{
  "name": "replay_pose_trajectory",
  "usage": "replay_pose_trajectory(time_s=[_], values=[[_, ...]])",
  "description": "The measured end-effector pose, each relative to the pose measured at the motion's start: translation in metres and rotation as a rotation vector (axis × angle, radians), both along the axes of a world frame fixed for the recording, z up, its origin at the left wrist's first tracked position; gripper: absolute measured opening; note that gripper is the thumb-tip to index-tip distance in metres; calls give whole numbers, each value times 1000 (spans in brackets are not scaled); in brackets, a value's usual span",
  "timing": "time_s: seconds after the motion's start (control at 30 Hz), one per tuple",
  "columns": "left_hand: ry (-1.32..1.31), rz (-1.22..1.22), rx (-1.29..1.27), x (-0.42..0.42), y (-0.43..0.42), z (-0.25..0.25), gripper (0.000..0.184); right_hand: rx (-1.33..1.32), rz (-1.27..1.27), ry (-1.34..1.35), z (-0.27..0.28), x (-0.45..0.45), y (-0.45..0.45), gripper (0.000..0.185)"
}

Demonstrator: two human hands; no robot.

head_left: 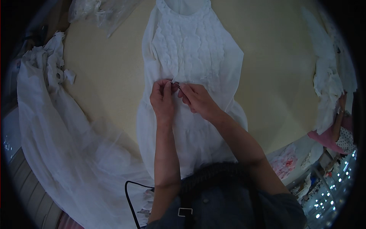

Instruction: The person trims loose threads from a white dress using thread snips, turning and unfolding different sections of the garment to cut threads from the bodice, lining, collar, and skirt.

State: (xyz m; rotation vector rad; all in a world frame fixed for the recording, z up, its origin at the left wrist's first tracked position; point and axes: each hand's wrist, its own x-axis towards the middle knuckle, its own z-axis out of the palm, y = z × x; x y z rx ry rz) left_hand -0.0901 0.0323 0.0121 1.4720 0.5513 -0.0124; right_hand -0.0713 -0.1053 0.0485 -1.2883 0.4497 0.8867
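Observation:
A white dress (192, 49) with a ruffled front lies on the table, its neckline at the top of the view. My left hand (162, 97) pinches a bit of the dress fabric near the waist, below the ruffles. Right beside it, my right hand (196, 99) is closed round a small dark tool (177, 86), whose tip meets the fabric at my left fingertips. What kind of tool it is cannot be made out.
White garments (57, 122) hang over the left table edge (82, 110). Clear plastic (103, 13) lies at the upper left. More white fabric (326, 82) is at the right, beside another person's arm (338, 120). A black cable (127, 194) curves at lower left.

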Motion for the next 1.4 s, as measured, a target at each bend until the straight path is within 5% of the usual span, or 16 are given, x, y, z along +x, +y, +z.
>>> replay_pose_trajectory(time_s=[0.67, 0.87, 1.07, 1.27, 1.4], values=[[-48, -83, 145, 0, -1, 4, 7, 228, -126, 105, -17, 7, 7, 40], [50, -28, 1, 10, 0, 7, 8, 244, -176, 65, -19, 7, 5, 39], [-75, 87, 164, 45, 3, 21, 17, 165, -170, -51, -11, 20, 11, 38], [69, -45, 295, 65, 10, 21, 18, 200, -163, -33, -12, 25, 13, 39], [45, 154, -168, 59, 7, 25, 16, 268, -173, -53, -15, 28, 14, 39]])
